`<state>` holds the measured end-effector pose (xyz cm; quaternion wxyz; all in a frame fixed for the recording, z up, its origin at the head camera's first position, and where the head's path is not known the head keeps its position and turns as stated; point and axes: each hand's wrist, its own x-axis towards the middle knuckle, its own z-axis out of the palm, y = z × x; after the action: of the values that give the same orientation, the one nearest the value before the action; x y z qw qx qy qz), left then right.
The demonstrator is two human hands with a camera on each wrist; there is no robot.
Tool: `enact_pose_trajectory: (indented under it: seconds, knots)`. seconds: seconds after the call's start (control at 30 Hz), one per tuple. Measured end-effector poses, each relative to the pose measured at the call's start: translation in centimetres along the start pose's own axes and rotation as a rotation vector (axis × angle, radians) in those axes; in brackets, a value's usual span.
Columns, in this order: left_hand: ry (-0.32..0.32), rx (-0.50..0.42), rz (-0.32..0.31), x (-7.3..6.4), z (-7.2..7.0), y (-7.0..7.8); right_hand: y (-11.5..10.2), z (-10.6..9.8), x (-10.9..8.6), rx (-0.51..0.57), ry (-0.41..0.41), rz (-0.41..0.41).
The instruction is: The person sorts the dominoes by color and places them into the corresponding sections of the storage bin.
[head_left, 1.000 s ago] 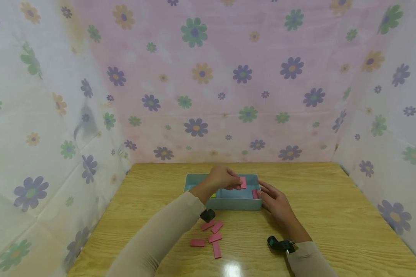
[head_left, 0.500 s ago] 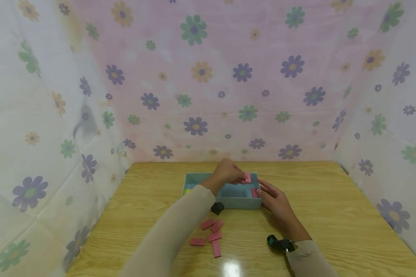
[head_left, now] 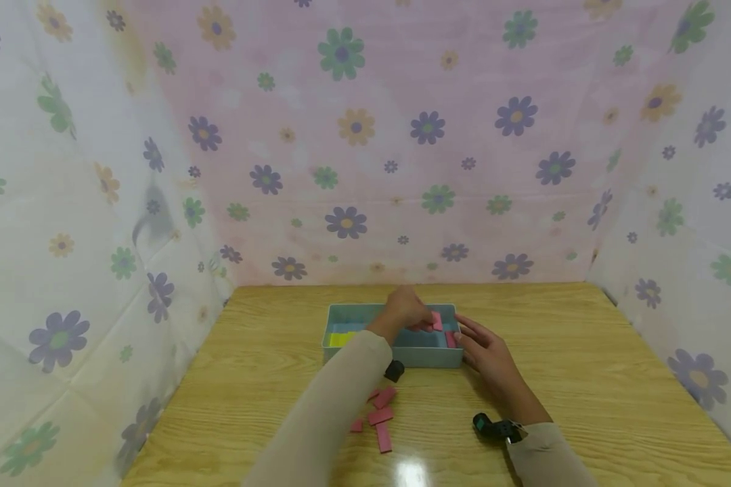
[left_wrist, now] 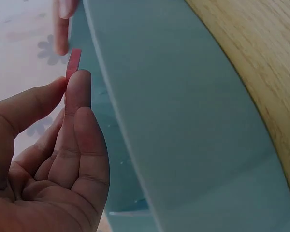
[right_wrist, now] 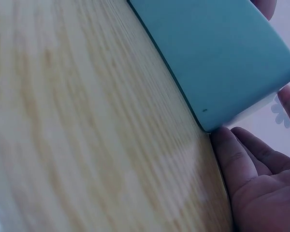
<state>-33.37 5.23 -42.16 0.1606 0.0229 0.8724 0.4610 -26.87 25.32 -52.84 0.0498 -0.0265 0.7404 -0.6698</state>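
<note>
Between the thumb and fingertips of my left hand [head_left: 407, 313] is a thin pink rectangular block [head_left: 437, 321], held over the right part of a light-blue box [head_left: 426, 358]. The left wrist view shows the pinched block [left_wrist: 74, 63] nearly edge-on, beside the box's rim. At the box's right end my right hand [head_left: 492, 358] grips the wall, thumb at the rim and other fingers along the outside. In the right wrist view, fingertips touch the box [right_wrist: 217, 58] near its bottom corner. Another pink block [head_left: 451, 339] stands inside against the right wall.
Yellow pieces [head_left: 341, 339] lie in the box's left part. In front of the box, several pink blocks [head_left: 380, 416] lie loose on the wooden table [head_left: 268, 325], some partly hidden by my left sleeve [head_left: 335, 399]. Flowered cloth [head_left: 426, 203] encloses the table's back and sides.
My left hand has moved right with the pink block, then slightly down, toward the box's right end. The yellow pieces have come into sight. My right hand has stayed in place.
</note>
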Motion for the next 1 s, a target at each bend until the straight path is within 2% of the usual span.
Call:
enact_pose_trajectory:
  seconds: [0.2,0.33,0.53,1.0]
  knots:
    - [0.038,0.158,-0.005,0.5,1.2,-0.4,0.1,0.0,0.1,0.004,0.000,-0.010]
    - [0.046,0.200,-0.010,0.8,1.5,-0.7,0.0,0.0,0.0,0.006,-0.003,-0.020]
    - [0.064,0.174,-0.025,1.2,1.5,-0.8,-0.1,0.1,0.0,0.017,-0.005,-0.017]
    - [0.070,0.150,-0.005,0.2,1.2,-0.5,-0.1,0.1,-0.1,0.014,-0.008,-0.023]
